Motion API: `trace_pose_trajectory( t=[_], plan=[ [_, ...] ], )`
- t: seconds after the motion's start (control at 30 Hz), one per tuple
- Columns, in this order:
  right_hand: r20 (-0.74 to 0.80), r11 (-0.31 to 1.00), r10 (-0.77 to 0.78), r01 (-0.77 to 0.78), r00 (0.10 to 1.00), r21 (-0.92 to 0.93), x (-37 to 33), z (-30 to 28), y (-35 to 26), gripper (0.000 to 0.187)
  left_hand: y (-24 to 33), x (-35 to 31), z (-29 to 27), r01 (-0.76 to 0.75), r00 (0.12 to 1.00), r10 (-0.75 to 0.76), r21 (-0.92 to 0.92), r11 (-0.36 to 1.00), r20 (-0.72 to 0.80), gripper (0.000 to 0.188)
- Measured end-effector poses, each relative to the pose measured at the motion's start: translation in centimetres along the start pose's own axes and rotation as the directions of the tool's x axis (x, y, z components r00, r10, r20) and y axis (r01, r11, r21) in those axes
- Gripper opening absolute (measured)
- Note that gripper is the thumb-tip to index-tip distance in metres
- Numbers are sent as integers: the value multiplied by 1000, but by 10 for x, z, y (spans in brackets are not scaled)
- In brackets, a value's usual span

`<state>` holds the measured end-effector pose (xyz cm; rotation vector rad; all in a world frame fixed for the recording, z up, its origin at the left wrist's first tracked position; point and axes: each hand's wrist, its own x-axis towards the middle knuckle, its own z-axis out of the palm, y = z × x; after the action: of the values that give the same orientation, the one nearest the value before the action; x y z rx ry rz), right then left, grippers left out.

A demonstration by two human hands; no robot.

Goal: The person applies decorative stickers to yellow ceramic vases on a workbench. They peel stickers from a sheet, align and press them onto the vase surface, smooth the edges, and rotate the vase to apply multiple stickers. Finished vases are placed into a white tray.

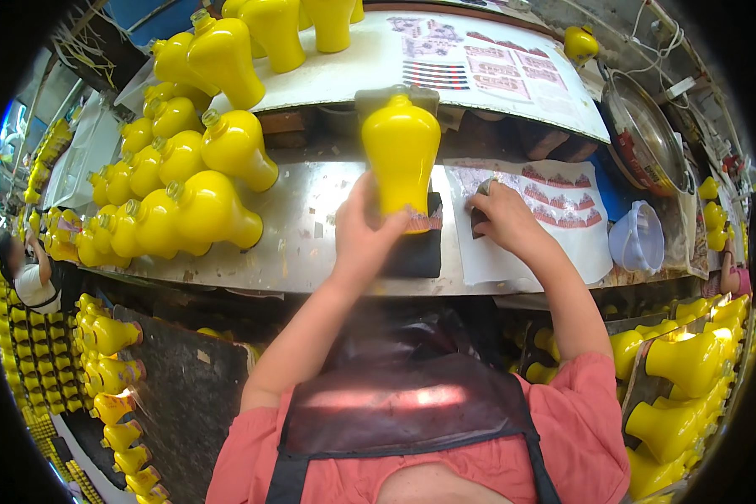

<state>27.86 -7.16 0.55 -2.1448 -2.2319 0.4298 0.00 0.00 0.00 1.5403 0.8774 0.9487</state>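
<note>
Head view: glossy yellow vase (401, 151) with patterned base band, in left hand (361, 239).

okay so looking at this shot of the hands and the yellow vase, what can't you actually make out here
All in the head view:
- Yellow vase: base hidden behind the left hand.
- Small dark thing under the right hand: mostly covered by the fingers, kind unclear.
- Decal sheet: patterns too small and bent by the fisheye.
- Black pad: partly hidden by vase and hand.

1 head-worn fisheye view looks steeply down from close above the steel workbench (311, 244), facing away from the wearer; the pink-shirted torso fills the near edge, shelves bend at the far rim, and dark vignette rings everything.
</note>
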Motion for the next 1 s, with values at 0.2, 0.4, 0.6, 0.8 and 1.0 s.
trace_pose_trajectory(
  t=[0.2, 0.4, 0.6, 0.8, 1.0],
  plan=[
    [-260, 996, 5, 20, 966, 92, -23, 8, 7, 61, 5, -2, 3, -42, 997, 40, -21, 999, -61, 69],
    [-174, 948, 205, -151, 963, 281, -38, 12, 5, 50, 3, -2, 3, -39, 998, 39, -16, 999, -39, 70],
    [-270, 534, 343, 50, 900, 844, -49, 9, -9, 22, -24, -3, -1, -46, 998, 47, 28, 999, -40, 64],
    [70, 220, 421, -176, 904, 959, -19, 2, -55, 32, -34, 0, -4, -38, 998, 40, -49, 998, 39, 58],
    [-93, 398, 323, -46, 942, 916, 3, 6, -92, 41, -20, -2, -7, 40, 992, -11, -233, 972, 126, 58]
  ],
)
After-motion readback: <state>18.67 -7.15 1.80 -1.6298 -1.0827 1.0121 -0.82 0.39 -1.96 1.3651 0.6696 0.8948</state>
